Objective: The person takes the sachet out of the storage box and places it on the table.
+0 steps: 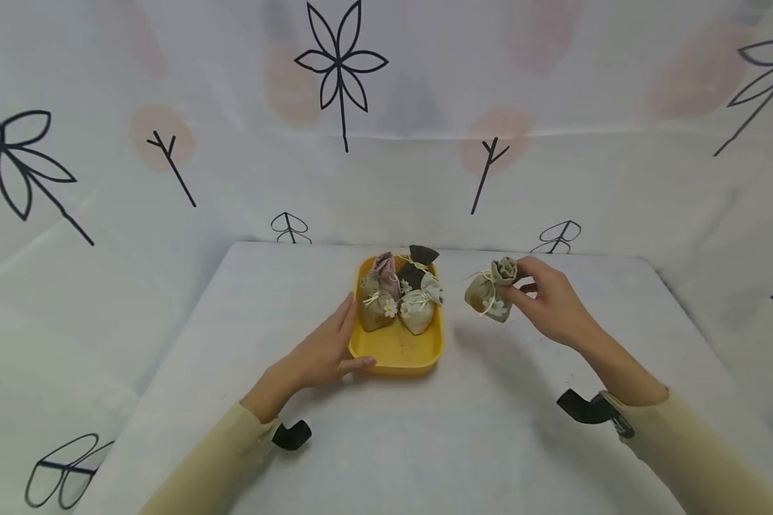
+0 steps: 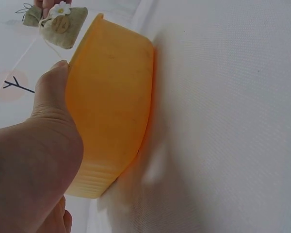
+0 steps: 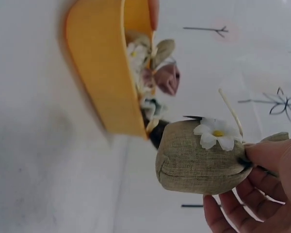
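My right hand (image 1: pixel 552 304) pinches a grey-beige cloth sachet (image 1: pixel 486 295) by its gathered neck, above the table and right of a yellow plastic tub (image 1: pixel 399 356). A white daisy (image 3: pixel 218 133) and a cord tie decorate this sachet. Along the tub's left side lie the straight fingers of my left hand (image 1: pixel 322 350), its thumb touching the front edge. Several tied sachets stand in the tub's far part: a mauve one (image 1: pixel 384 270), a dark brown one (image 1: pixel 414 276), a tan one (image 1: pixel 376 309) and a cream one (image 1: pixel 417 312). The tub's near floor is bare.
A white cloth covers the table (image 1: pixel 425 443). Behind it hangs a pale sheet (image 1: pixel 406 179) printed with line-drawn flowers and twigs. Black straps (image 1: pixel 292 435) show at both sleeve cuffs.
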{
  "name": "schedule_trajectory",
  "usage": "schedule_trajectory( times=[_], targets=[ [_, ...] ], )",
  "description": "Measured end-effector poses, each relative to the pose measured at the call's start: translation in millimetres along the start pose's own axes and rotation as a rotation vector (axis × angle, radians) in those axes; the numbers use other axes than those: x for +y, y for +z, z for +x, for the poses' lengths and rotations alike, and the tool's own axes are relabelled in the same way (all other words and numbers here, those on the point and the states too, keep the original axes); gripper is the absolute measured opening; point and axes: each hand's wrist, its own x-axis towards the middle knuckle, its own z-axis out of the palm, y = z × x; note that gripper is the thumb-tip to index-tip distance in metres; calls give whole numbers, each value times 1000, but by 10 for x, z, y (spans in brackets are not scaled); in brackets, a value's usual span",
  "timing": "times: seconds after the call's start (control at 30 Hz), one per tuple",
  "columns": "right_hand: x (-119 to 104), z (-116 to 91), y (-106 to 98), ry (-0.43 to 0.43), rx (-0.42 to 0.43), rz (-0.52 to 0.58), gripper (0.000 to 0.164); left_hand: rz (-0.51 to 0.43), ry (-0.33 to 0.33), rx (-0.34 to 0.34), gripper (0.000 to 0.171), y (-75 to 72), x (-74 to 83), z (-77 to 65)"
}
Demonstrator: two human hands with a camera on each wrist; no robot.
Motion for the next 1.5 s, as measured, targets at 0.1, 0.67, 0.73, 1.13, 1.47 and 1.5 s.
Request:
schedule_trajectory(
  times=[0.1,0.67,0.73,1.13,1.47,1.5],
  targets=[
    [107,21,-31,27,10,-20,22,5,-5,1,115,-5,-4,-12],
    [752,135,-59,165,34,-22,30,23,-6,-12,114,-38,-11,-9],
    [798,132,-44,190,33,-21,33,20,-6,-13,114,-37,-5,-8],
    [1061,143,39,263,42,-26,37,31,-5,-18,114,-33,7,-6],
    [1207,88,122,283,31,-20,33,28,-6,-24,113,-28,30,-12],
    [1222,83,131,283,29,-23,33,28,-4,-23,113,-28,29,-11]
  ],
)
